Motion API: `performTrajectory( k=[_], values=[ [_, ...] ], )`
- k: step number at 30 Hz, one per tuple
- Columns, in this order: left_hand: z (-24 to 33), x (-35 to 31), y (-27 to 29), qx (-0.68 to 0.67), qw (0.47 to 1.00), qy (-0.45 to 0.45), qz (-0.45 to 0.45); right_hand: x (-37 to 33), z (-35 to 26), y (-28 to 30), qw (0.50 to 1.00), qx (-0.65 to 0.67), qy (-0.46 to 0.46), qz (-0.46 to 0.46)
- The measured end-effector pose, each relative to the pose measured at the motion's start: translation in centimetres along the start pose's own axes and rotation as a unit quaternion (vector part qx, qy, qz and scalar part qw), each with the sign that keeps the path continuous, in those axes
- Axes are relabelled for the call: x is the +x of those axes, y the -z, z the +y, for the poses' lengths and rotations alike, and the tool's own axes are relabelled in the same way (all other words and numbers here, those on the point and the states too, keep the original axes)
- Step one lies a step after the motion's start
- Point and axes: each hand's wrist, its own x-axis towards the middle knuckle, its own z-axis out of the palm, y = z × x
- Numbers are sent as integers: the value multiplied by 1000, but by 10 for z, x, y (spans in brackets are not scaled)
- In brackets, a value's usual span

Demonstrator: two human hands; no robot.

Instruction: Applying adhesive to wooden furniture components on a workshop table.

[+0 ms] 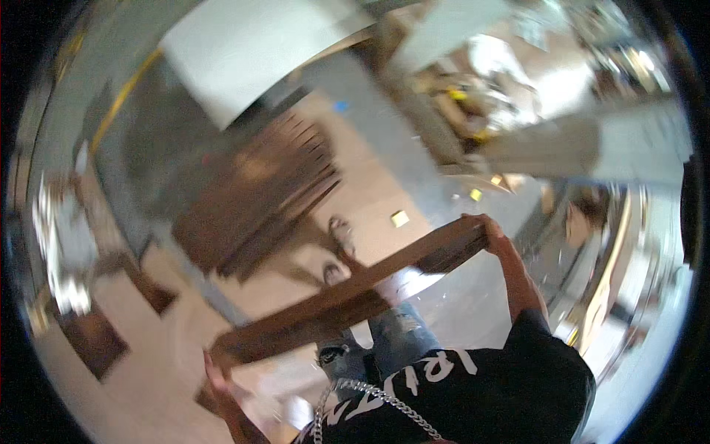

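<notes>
A long dark brown plank (333,296) spans the space in front of my body, tilted so that its right end is farther away. My left hand (216,381) is closed on its near left end, and my right hand (491,231) grips the far right end. Part of the left fingers is hidden and blurred. Beyond the plank, just past my feet, a spread of similar brown planks (255,185) lies side by side on the floor over tan cardboard (373,196).
A white-topped table (259,52) stands at the far left. An open carton (481,111) with packing stuff sits at the far right. Cardboard boxes (129,318) are at the left. A small yellow block (400,218) lies near my feet. Shelving with blurred items lines the right side.
</notes>
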Motion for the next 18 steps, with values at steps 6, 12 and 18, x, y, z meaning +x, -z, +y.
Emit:
performTrajectory(
  k=[6, 12, 18],
  values=[
    [208, -66, -115, -88, 981, -17, -170, -132, 132, 188, 967, -126, 214, 56],
    [319, -121, -273, 31, 952, -31, -303, -314, 204, 262, 963, 221, 1, 153],
    [296, -207, -452, 142, 923, 42, -356, -386, 366, 426, 915, 337, 9, 221]
  ],
)
